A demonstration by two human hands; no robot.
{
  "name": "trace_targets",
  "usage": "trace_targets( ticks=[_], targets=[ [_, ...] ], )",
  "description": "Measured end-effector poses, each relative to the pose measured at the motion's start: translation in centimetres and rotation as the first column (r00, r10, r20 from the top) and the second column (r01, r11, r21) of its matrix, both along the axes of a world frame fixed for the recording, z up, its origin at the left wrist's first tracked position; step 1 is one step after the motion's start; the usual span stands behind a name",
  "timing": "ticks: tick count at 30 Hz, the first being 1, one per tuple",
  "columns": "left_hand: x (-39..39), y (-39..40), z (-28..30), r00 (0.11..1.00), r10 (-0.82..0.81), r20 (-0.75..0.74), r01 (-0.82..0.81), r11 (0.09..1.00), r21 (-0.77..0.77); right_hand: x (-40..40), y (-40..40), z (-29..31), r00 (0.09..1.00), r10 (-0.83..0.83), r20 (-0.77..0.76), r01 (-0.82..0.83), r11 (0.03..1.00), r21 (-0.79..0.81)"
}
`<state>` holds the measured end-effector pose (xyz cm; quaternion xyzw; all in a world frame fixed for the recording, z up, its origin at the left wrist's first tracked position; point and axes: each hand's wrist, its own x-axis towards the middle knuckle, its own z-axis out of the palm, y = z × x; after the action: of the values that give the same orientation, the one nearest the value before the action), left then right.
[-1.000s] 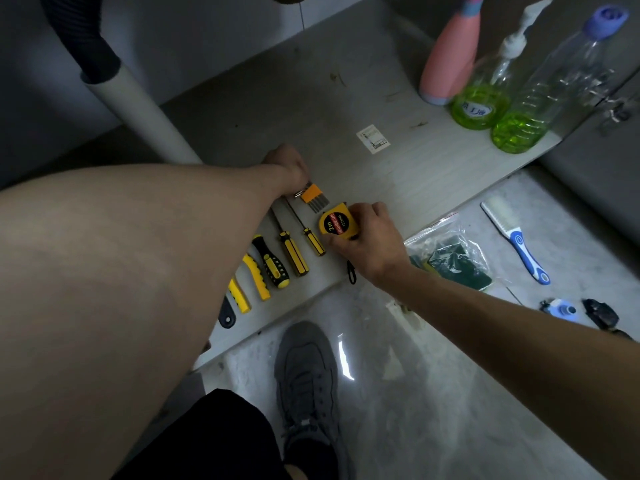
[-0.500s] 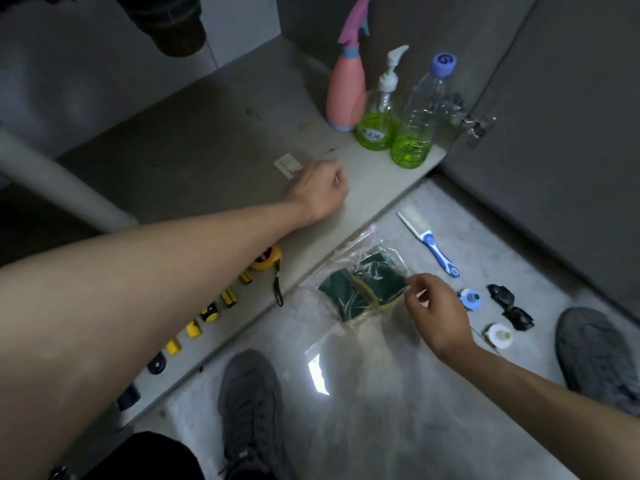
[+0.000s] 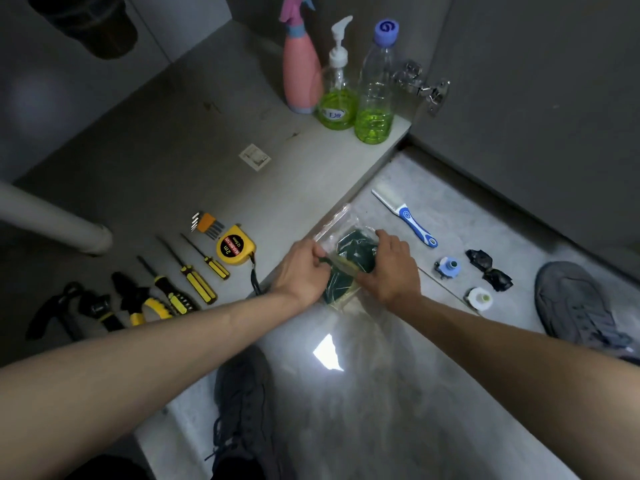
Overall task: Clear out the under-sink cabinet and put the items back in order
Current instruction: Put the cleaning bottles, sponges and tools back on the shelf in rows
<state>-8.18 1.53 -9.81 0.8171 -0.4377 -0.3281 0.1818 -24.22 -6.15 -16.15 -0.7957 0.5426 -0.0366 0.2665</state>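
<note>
Here both hands — left (image 3: 304,271), right (image 3: 391,268) — pinch the sponge bag (image 3: 346,258) held between them.

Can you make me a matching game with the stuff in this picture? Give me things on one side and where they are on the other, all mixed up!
Things:
1. tape measure
2. bag of sponges
3. blue-handled brush
4. pink spray bottle

Places:
A. lying on the floor, nobody touching it
B. standing at the back beside the green soap bottles
C. held by both hands
D. on the cabinet floor next to the screwdrivers

Pairs: 1-D, 2-C, 3-A, 4-B
</note>
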Motion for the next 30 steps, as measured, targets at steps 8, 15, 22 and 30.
trace_targets(
  ticks=[8,15,22,30],
  targets=[
    [-3.0,1.6,-3.3,0.985,0.171,0.006,-0.169,0.969,0.179,-7.6,3.2,2.2,0.972,-0.197,0.127,0.179,0.973,0.144],
    [-5.0,-0.6,-6.9,0.922,0.360,0.142,-0.381,0.910,0.165,-13.1,9.3,2.3,0.945,-0.321,0.062,0.278,0.888,0.367],
    [-3.8,0.0,-7.2,0.962,0.210,0.172,-0.252,0.927,0.277,-12.8,9.5,2.8,0.953,-0.299,0.048,0.267,0.903,0.337],
    [-5.7,4.2,-6.2,0.970,0.083,0.227,-0.167,0.909,0.381,-12.9,9.5,3.2,0.969,-0.248,0.011,0.229,0.908,0.351]
  ],
)
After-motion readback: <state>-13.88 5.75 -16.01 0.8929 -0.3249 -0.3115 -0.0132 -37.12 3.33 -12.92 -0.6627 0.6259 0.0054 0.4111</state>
